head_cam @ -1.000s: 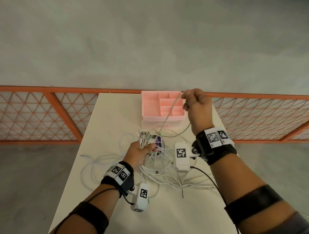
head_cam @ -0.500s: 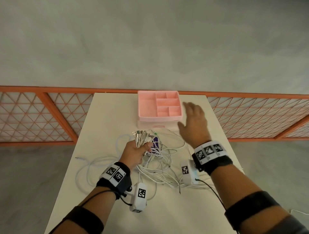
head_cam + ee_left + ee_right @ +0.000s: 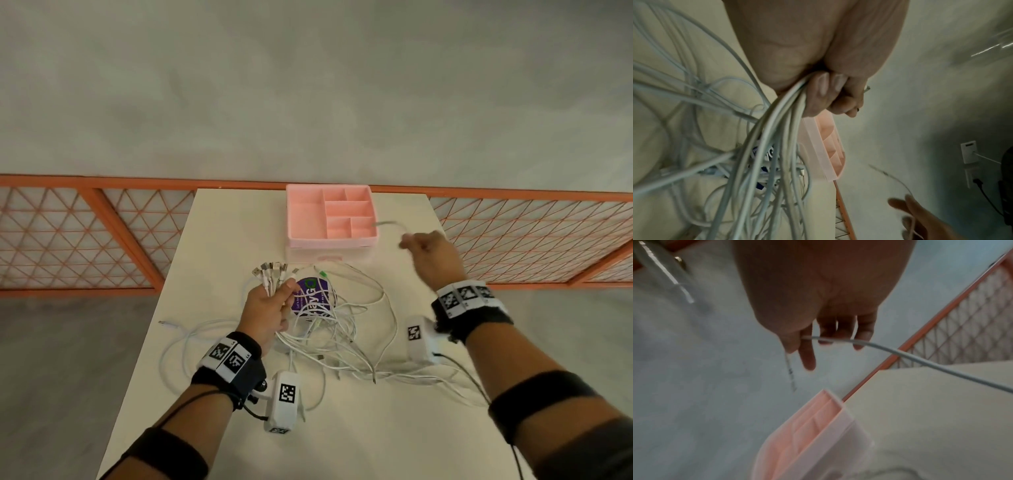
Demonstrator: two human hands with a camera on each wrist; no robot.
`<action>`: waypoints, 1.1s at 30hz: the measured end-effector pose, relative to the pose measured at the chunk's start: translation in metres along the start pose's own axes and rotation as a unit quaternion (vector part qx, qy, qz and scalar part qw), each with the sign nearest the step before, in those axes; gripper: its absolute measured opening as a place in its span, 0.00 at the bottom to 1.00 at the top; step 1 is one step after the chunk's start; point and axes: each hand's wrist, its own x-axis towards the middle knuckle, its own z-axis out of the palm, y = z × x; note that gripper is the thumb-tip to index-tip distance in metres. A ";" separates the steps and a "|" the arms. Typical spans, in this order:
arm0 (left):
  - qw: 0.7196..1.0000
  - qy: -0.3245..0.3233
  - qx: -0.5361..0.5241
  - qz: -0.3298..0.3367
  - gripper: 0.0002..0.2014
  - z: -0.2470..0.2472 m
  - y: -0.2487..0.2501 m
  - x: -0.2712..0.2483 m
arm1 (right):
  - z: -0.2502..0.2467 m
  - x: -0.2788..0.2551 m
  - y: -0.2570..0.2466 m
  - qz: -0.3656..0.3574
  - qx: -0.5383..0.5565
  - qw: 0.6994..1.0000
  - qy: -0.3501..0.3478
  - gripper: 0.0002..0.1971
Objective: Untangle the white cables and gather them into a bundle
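While left hand [image 3: 269,310] grips cable ends [image 3: 270,274], blurred right hand [image 3: 430,255] pinches one cable [image 3: 920,361].

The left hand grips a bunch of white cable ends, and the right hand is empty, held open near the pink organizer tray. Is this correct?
Not quite. The right hand is not empty: it pinches a single white cable near its connector end, as the right wrist view shows. The rest holds: the left hand grips the bunch of cable ends, and the right hand is near the pink organizer tray.
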 end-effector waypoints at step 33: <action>0.976 -0.044 -0.171 0.131 0.16 0.027 0.122 -0.018 | 0.038 -0.062 0.046 -0.078 -0.081 0.972 -0.207 0.12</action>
